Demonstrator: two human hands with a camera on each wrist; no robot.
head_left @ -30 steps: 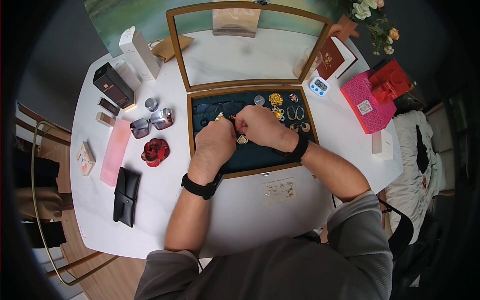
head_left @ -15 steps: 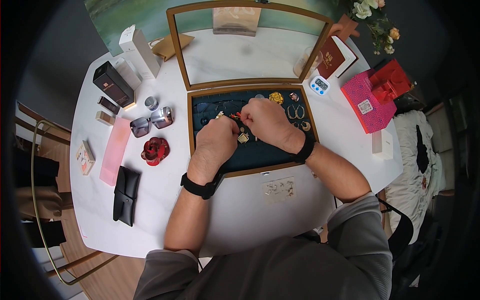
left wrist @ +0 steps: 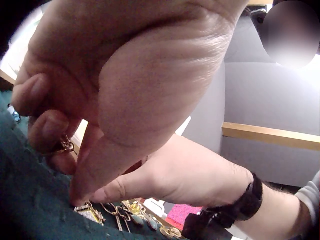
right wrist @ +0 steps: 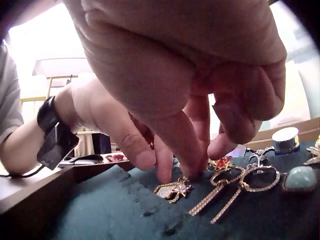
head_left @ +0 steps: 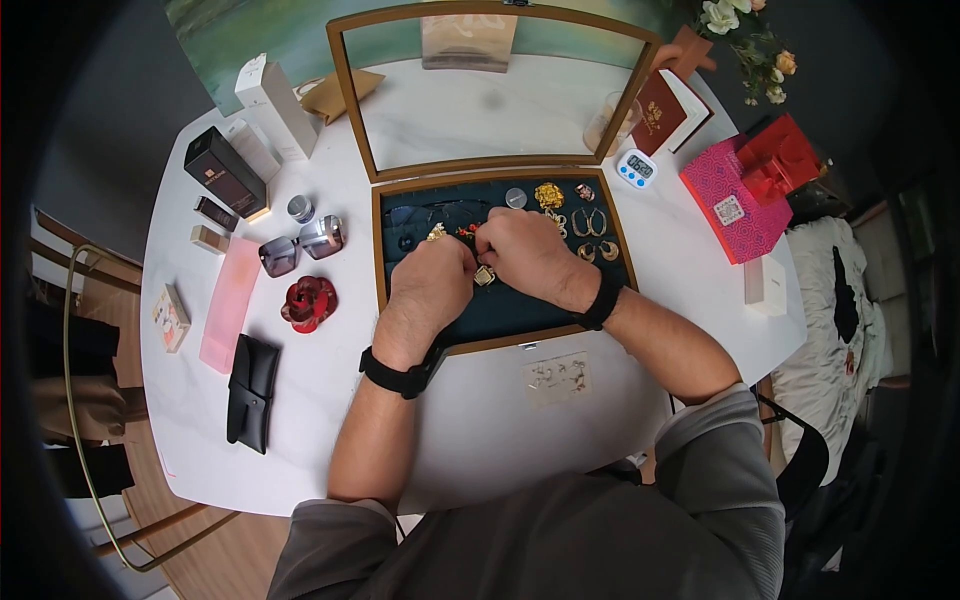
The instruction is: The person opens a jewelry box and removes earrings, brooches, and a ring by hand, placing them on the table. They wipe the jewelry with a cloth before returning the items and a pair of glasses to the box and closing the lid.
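Note:
A wooden jewelry box [head_left: 381, 290] with a dark teal pad lies open, and both hands work over its middle. A gold earring with a square drop and a star [right wrist: 172, 190] rests at the pad. My left hand [head_left: 430, 290] comes at it from the left, fingers bent, thumb and fingertip pinching its top. From the right, my right hand [head_left: 540, 255] brings thumb and forefinger together at the same spot. In the left wrist view a small gold chain piece [left wrist: 67, 145] shows at my left fingers. Beside the fingertips lie long-tailed gold hoop earrings [right wrist: 260, 179] and a red flower ornament [right wrist: 220, 163].
The glass lid [head_left: 490, 110] stands raised behind. More earrings [head_left: 590, 222] and a gold flower [head_left: 548, 195] fill the box's right side. Left of it are sunglasses [head_left: 283, 256], a red flower [head_left: 309, 304] and a black case [head_left: 254, 392]. A carded earring set [head_left: 558, 377] lies in front.
My right hand shifted slightly right, uncovering more of the red ornament, then came back a little toward the left hand. My left hand stays almost in place.

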